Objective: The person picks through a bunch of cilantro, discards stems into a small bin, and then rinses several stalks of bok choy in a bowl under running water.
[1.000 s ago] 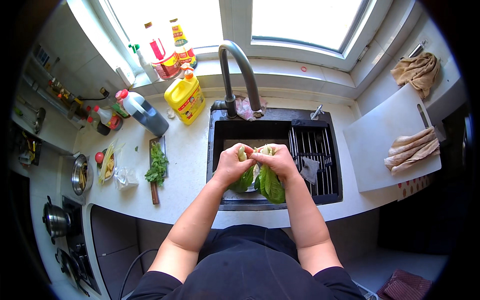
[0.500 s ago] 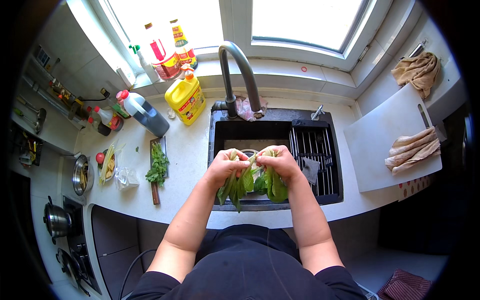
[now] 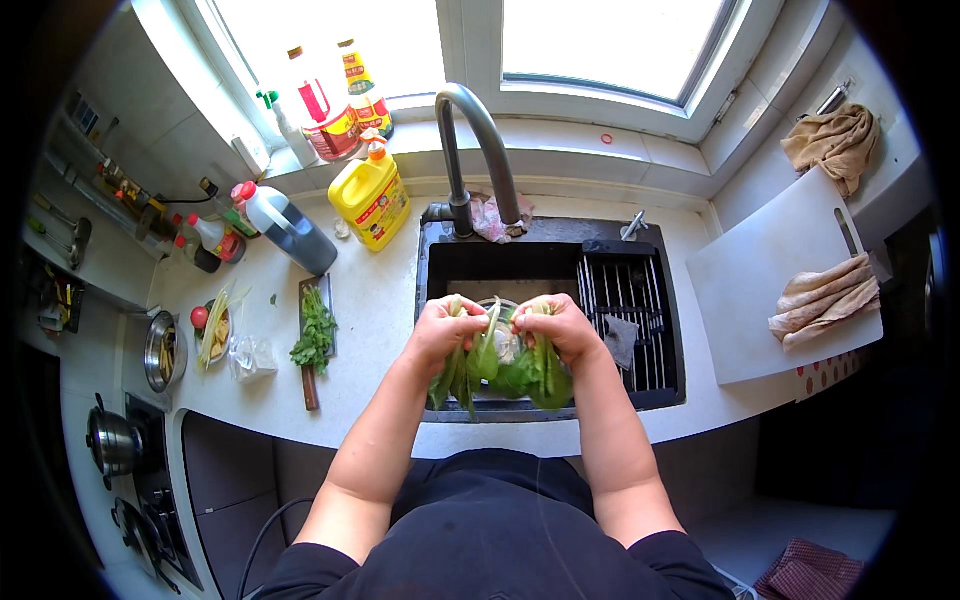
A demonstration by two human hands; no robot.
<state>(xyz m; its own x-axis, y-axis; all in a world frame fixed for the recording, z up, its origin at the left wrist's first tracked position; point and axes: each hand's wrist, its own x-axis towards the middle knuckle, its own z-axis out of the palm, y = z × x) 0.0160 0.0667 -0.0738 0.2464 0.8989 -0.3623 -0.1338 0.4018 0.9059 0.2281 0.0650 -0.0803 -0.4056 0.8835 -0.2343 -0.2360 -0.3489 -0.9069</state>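
Observation:
Over the black sink [image 3: 500,262], my left hand [image 3: 437,333] is closed on the pale stems of some leafy greens [image 3: 457,382], whose leaves droop below the fingers. My right hand [image 3: 568,330], also closed, pinches another part of the leafy greens [image 3: 550,382] by the stem ends. A small gap separates the two hands. Between them, one leaf [image 3: 484,357] hangs close to my left fingers. Underneath, a round bowl [image 3: 497,303] sits in the sink, mostly covered by my hands and the leaves; its contents are unclear.
Behind the sink rises a curved faucet [image 3: 483,125]; a black drying rack [image 3: 640,300] covers its right part. To the left lie a knife [image 3: 311,388] with green herbs [image 3: 316,330], a plastic bag [image 3: 252,357] and a yellow jug [image 3: 370,203]. A white cutting board [image 3: 745,290] leans at right.
My hands have drawn slightly apart, widening the gap between the stems. A leaf now hangs separately beside my left fingers, and more of the bowl shows.

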